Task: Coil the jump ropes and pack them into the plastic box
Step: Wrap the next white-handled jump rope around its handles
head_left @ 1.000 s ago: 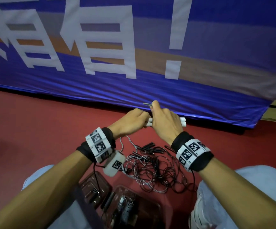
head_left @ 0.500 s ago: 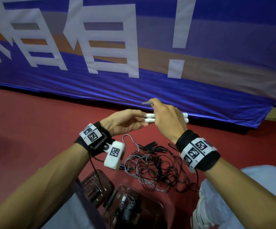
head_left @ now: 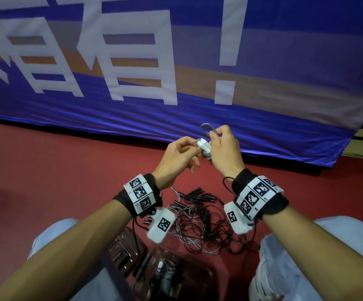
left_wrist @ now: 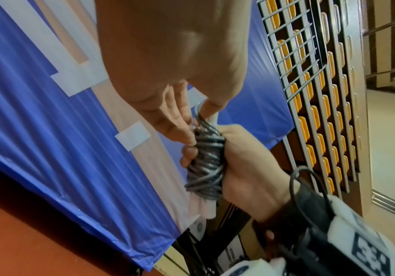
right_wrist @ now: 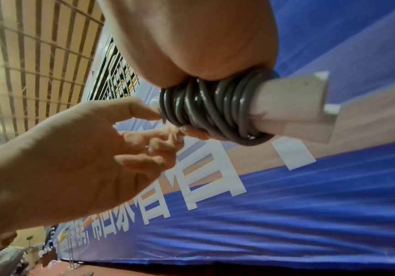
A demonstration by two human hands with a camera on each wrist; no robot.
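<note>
Right hand (head_left: 225,153) grips coiled rope (right_wrist: 211,107); banner (head_left: 176,61) reads "有!".

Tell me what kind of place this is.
Probably an indoor sports hall: a red sports floor, a big blue banner hung along a barrier, and rows of yellow seats behind a metal railing.

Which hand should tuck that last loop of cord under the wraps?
Probably the left hand: its fingers are free, touching the grey cord wraps. The right hand grips the bundle and pinches the loose loop.
</note>
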